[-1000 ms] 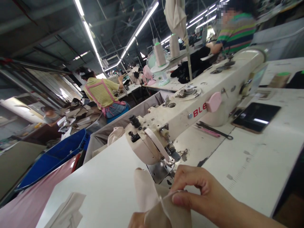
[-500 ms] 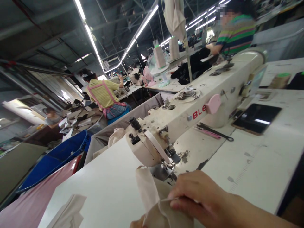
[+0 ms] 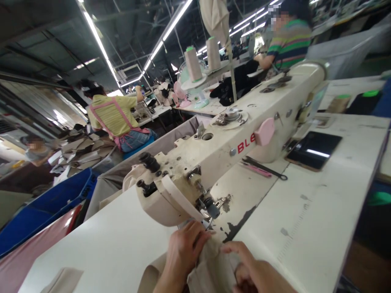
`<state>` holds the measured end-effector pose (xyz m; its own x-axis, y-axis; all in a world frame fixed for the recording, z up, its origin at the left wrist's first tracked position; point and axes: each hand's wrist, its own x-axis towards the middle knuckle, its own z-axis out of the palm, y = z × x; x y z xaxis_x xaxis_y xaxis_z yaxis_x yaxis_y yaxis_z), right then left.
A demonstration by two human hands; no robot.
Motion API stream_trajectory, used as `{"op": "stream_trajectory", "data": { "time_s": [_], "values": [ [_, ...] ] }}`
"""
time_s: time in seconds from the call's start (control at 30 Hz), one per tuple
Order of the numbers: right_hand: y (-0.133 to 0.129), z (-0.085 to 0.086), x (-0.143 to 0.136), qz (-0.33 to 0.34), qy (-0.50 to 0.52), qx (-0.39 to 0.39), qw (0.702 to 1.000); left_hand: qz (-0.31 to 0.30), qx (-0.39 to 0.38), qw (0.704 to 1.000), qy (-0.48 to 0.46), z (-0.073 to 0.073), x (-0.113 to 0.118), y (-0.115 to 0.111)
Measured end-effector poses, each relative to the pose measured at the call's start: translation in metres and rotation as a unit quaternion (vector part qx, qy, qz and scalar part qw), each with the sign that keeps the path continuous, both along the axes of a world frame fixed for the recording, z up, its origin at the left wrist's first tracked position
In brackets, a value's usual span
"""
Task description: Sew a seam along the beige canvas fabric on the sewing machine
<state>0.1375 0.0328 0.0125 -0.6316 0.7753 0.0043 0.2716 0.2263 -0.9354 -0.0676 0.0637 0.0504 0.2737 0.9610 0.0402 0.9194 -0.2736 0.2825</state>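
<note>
A beige cloth piece (image 3: 214, 266) lies at the needle end of a cream sewing machine (image 3: 210, 150). My left hand (image 3: 185, 252) is closed on the cloth's left edge, its fingertips just below the presser area. On the cloth's right side is my right hand (image 3: 250, 264), its index finger stretched toward the machine and its other fingers curled around the fabric edge. The needle itself is hidden. Another beige piece (image 3: 65, 280) rests on the white table (image 3: 106, 232) at the lower left.
A phone (image 3: 314, 150) and black-handled scissors (image 3: 265, 169) lie right of the machine arm. Thread cones (image 3: 193, 65) stand behind it. Blue bins (image 3: 55, 203) are at the left. Two persons sit beyond, one in yellow (image 3: 114, 114), one in stripes (image 3: 291, 40).
My left hand has come up into view and forward to the needle area with the cloth. My right hand has shifted its hold, its index finger now extended. The whole view has turned slightly.
</note>
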Motion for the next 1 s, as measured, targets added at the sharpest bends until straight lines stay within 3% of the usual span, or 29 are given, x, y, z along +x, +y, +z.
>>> {"op": "stream_trajectory", "data": {
  "time_s": [0.03, 0.1, 0.17, 0.3, 0.5, 0.73, 1.0],
  "values": [
    [0.008, 0.006, 0.009, 0.008, -0.034, 0.12, 0.992, 0.014, -0.001, 1.0, -0.011, -0.007, 0.004, 0.004],
    [0.023, 0.021, 0.02, 0.053, -0.072, 0.31, 0.947, 0.045, -0.011, 0.998, -0.033, -0.013, 0.007, 0.004],
    [0.035, 0.035, 0.024, 0.138, -0.09, 0.385, 0.908, 0.079, -0.028, 0.995, -0.057, -0.01, 0.008, 0.001],
    [0.046, 0.05, 0.022, 0.225, -0.111, 0.405, 0.879, 0.151, -0.043, 0.984, -0.085, 0.0, 0.008, -0.004],
    [0.053, 0.048, 0.021, 0.242, -0.119, 0.367, 0.89, 0.238, -0.012, 0.969, -0.061, -0.006, 0.004, 0.004],
    [0.059, 0.065, 0.014, 0.244, -0.158, 0.349, 0.891, 0.206, 0.056, 0.976, -0.034, -0.022, -0.012, 0.015],
    [0.064, 0.057, 0.011, 0.233, -0.119, 0.371, 0.891, 0.178, 0.096, 0.979, -0.033, -0.035, -0.019, 0.023]
  ]
}}
